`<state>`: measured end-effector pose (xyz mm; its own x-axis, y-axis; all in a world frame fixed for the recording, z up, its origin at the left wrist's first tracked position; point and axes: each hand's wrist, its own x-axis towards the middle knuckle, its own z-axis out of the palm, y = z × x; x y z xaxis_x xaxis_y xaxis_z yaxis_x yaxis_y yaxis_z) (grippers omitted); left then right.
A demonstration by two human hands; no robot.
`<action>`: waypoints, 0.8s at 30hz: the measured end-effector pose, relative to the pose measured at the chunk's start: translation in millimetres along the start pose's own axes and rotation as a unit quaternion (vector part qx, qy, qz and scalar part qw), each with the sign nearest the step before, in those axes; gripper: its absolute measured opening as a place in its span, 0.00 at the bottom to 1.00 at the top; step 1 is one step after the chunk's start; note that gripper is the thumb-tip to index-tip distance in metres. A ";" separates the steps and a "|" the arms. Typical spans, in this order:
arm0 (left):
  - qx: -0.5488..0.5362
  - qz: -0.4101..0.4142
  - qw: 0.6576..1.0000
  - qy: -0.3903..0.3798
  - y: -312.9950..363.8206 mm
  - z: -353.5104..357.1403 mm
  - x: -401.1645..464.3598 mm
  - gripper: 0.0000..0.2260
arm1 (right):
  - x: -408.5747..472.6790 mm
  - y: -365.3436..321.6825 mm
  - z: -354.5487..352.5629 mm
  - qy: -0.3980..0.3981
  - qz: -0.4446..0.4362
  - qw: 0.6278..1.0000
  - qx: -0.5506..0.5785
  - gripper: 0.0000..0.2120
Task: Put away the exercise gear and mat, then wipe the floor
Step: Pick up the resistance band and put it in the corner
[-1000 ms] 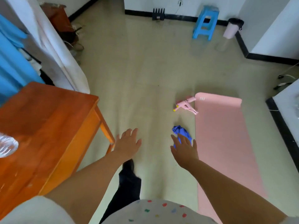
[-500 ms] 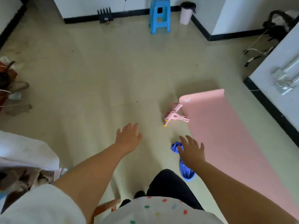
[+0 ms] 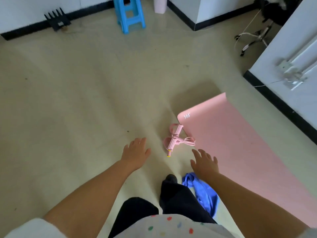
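Beige floor [image 3: 85,100]: pink foam mat [image 3: 240,143] lying unrolled, pink resistance puller [image 3: 175,140] at its near edge. You are reaching, left hand [image 3: 135,153] and right hand [image 3: 205,163] spread, empty. Next, probably: stoop, grasp puller.

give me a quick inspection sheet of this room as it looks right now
surface: floor, pale, a few dark specks
job's things: pink mat unrolled flat; pink pull rope on the floor at its edge; blue cloth crumpled by the person's foot
clutter: blue stool, black rack, pink bin by the wall
grips: left hand and right hand open, empty
cables: white cord near chair base
surroundings: white walls, black skirting
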<state>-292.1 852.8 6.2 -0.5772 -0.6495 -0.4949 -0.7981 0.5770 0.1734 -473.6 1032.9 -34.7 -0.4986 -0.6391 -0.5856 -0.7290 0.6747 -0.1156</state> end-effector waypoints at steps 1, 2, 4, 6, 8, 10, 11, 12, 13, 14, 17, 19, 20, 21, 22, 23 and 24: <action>-0.011 -0.004 1.000 -0.009 -2.2 -5.8 14.5 0.25 | 11.4 -1.5 -8.1 -0.006 0.012 1.000 0.009 0.24; -0.014 -0.003 1.000 -0.020 -4.2 -9.6 28.1 0.25 | 22.3 -2.4 -14.0 -0.009 0.026 0.999 0.019 0.24; -0.008 0.015 0.999 -0.052 -7.2 -12.5 55.5 0.24 | 42.9 -3.6 -23.2 -0.019 0.051 0.998 0.038 0.24; 0.016 0.043 0.995 -0.084 -6.8 -11.7 85.8 0.23 | 59.0 -3.1 -26.5 -0.028 0.087 0.994 0.058 0.24; 0.026 0.067 0.990 -0.120 -4.6 -9.2 119.9 0.23 | 71.1 -3.4 -21.3 -0.035 0.130 0.987 0.089 0.22; 0.023 0.090 0.983 -0.160 0.0 -6.1 151.7 0.23 | 81.5 -7.3 -10.3 -0.050 0.180 0.974 0.132 0.21; 0.022 0.103 0.978 -0.179 2.1 -3.6 166.7 0.23 | 87.2 -9.9 -2.2 -0.057 0.207 0.964 0.157 0.21; 0.023 0.114 0.973 -0.199 3.4 -0.4 181.0 0.23 | 92.4 -14.0 6.5 -0.065 0.235 0.952 0.186 0.20; 0.027 0.121 0.968 -0.219 3.9 2.7 194.6 0.22 | 97.0 -19.4 15.2 -0.073 0.264 0.937 0.216 0.20; 0.032 0.124 0.963 -0.238 3.4 6.1 208.8 0.22 | 102.8 -25.8 23.8 -0.079 0.289 0.922 0.244 0.20; 0.056 0.124 0.949 -0.283 -0.4 27.2 254.8 0.22 | 131.6 -44.5 49.8 -0.107 0.330 0.887 0.305 0.22; 0.073 0.118 0.944 -0.299 -2.8 55.9 292.1 0.22 | 166.1 -51.0 76.1 -0.112 0.332 0.874 0.337 0.22; 0.082 0.117 0.942 -0.303 -5.0 77.4 312.8 0.22 | 187.2 -52.9 94.4 -0.115 0.332 0.868 0.351 0.22; 0.089 0.116 0.940 -0.307 -7.1 101.1 332.8 0.22 | 209.6 -53.9 115.3 -0.120 0.329 0.864 0.361 0.22; 0.096 0.115 0.939 -0.310 -9.2 128.0 351.9 0.22 | 233.0 -54.0 137.4 -0.125 0.323 0.862 0.369 0.22; 0.100 0.116 0.937 -0.314 -10.2 156.5 369.7 0.22 | 256.2 -53.0 160.2 -0.132 0.315 0.862 0.375 0.22; 0.100 0.115 0.935 -0.319 -9.6 185.4 386.3 0.22 | 280.0 -51.3 183.0 -0.135 0.309 0.860 0.383 0.23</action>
<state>-475.3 688.1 -344.5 -0.4573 -0.1056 -0.8830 -0.5804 0.7877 0.2064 -489.9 886.9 -339.6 -0.4778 -0.0325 -0.8778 0.2099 0.9662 -0.1500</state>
